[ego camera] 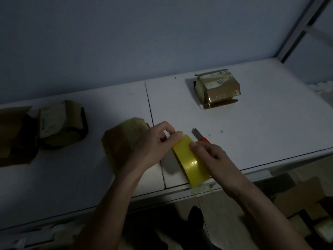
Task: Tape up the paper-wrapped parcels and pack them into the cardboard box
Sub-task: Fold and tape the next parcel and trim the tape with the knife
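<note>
A yellow tape roll (191, 159) stands on edge near the table's front, gripped from the right by my right hand (209, 152). My left hand (155, 143) pinches the tape's top end with thumb and fingers. Just left of the roll, partly behind my left hand, lies a paper-wrapped parcel (122, 141). Another wrapped parcel (63, 123) rests further left against the open cardboard box (16, 136) at the left edge. A third, taped parcel (218, 87) sits at the back right.
A red-handled utility knife (200, 136) with its blade out lies just behind my right hand. The white table (261, 127) ends in a front edge close to the roll. Cardboard pieces (297, 199) lie on the floor at right.
</note>
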